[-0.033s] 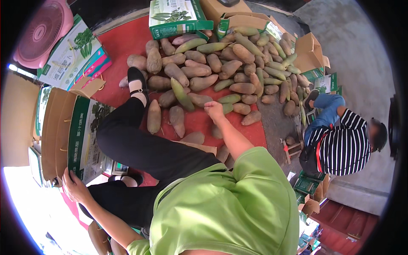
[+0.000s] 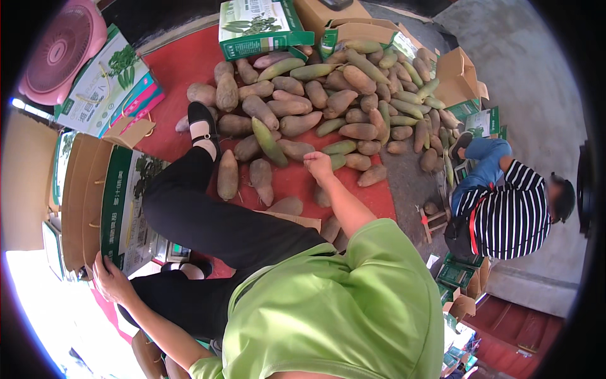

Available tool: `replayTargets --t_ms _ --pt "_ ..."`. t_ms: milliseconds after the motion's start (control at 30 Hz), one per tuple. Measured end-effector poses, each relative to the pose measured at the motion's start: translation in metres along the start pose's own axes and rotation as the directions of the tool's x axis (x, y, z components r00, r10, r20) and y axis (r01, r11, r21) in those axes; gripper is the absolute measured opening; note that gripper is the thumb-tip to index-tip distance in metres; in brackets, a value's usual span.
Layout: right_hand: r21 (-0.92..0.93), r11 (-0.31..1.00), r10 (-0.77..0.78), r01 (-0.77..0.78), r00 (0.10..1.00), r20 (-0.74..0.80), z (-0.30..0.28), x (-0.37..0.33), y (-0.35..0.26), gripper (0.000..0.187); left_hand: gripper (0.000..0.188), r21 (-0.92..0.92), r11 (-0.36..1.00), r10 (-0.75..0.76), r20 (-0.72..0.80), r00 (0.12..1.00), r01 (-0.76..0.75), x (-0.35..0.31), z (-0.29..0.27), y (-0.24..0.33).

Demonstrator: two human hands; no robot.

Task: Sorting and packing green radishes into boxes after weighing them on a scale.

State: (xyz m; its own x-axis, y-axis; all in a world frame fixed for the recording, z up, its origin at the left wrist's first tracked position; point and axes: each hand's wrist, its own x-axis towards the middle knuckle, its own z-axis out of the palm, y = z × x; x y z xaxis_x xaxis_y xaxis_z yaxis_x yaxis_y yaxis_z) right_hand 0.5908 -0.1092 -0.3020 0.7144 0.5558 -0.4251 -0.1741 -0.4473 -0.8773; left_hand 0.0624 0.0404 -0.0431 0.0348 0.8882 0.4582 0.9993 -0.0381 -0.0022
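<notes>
My left hand (image 2: 113, 281) grips the near edge of a tall green-and-white carton (image 2: 126, 208), its fingers bent over the rim. Above the near side of a pile of vegetables, my right hand (image 2: 317, 165) is closed with the fingers curled in. Whatever it holds, if anything, is hidden. Closest to it are a brown root vegetable (image 2: 295, 150) and a green radish (image 2: 338, 161). Another long green radish (image 2: 269, 142) lies diagonally further left. Brown, dirt-covered roots (image 2: 228, 175) lie around my outstretched foot and leg.
A digital scale (image 2: 178, 251) sits beside the carton, partly behind my leg. Printed boxes (image 2: 255, 25) stand behind the pile, and a pink fan (image 2: 62, 54) is at the far left. On the right, a person in a striped shirt (image 2: 508, 218) sits near a small wooden frame (image 2: 432, 222).
</notes>
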Motion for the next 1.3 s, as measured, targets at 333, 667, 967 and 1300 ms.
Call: replayTargets --t_ms 333,667,967,1300 --pt "0.057 0.998 -0.027 0.036 0.987 -0.161 -0.04 0.001 -0.07 0.016 0.021 0.043 0.999 0.014 -0.013 1.0 -0.013 -0.001 -0.003 0.001" --pt "0.304 0.927 -0.252 0.22 0.965 0.071 0.014 -0.038 -0.198 0.013 0.022 0.008 1.0 -0.022 0.027 0.999 0.022 0.001 -0.005 0.008" --pt "0.688 0.673 -0.649 0.272 0.663 0.374 0.122 -0.12 -0.386 0.009 0.019 -0.085 0.994 0.06 -0.037 0.998 -0.063 -0.001 -0.007 0.005" --pt "0.803 0.59 -0.683 -0.084 0.478 0.552 0.25 -0.214 -0.465 0.013 0.017 -0.036 0.999 -0.006 -0.017 1.0 0.006 -0.001 -0.017 0.018"
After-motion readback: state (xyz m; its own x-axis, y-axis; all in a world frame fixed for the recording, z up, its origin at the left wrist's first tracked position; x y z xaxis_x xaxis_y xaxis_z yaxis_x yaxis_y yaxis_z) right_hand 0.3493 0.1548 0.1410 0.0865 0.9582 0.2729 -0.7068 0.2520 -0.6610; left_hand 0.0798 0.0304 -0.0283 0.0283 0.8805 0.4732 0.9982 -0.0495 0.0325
